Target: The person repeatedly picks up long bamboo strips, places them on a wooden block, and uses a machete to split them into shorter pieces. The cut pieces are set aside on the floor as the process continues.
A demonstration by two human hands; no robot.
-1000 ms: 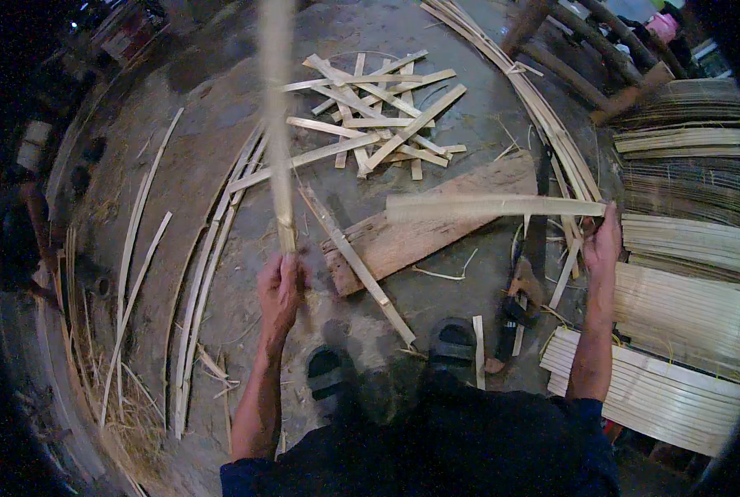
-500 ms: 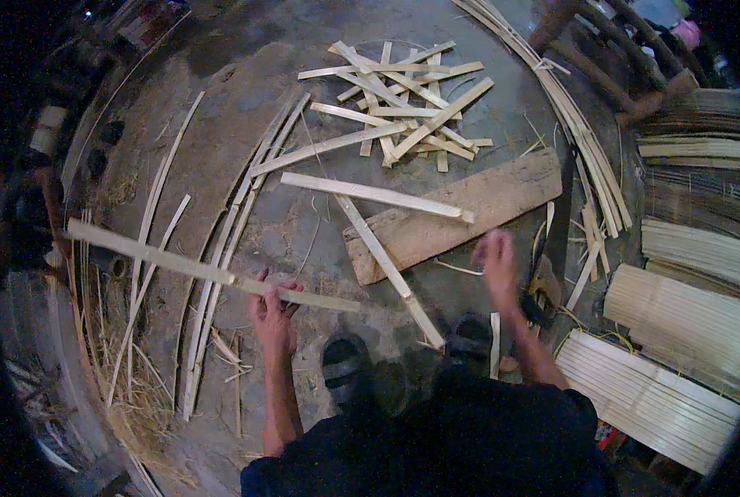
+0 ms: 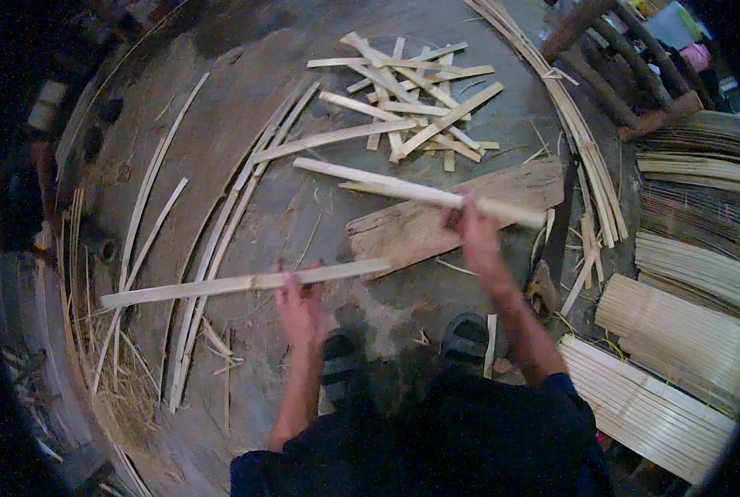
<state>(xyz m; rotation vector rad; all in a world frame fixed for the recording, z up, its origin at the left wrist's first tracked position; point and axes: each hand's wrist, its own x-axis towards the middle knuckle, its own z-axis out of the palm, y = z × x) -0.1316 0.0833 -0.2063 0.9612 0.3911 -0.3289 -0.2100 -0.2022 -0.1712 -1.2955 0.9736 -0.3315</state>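
Note:
My left hand (image 3: pixel 301 311) is closed around a pale split-bamboo strip (image 3: pixel 179 290), which lies nearly level and sticks out on both sides of it. My right hand (image 3: pixel 476 236) grips another bamboo strip (image 3: pixel 515 214) over the wooden plank (image 3: pixel 420 236); that strip is blurred and its left part runs behind a third strip. This third bamboo strip (image 3: pixel 362 180) lies slanting beyond the plank, its right end close to my right fingers. Ahead, a loose criss-cross pile of short bamboo strips (image 3: pixel 424 108) rests on the floor.
Long bamboo strips (image 3: pixel 221 248) lie on the floor at left, beside a heap of shavings (image 3: pixel 125 406). A bundle of long strips (image 3: pixel 581 124) curves along the right. Stacked slatted bamboo panels (image 3: pixel 652 398) stand at far right, below a wooden frame (image 3: pixel 619 66). My sandalled feet (image 3: pixel 465 335) are between my arms.
My right hand has moved up and left and taken hold of the strip that pointed toward my feet, now swung nearly level. My left hand's strip has tilted, its right end rising.

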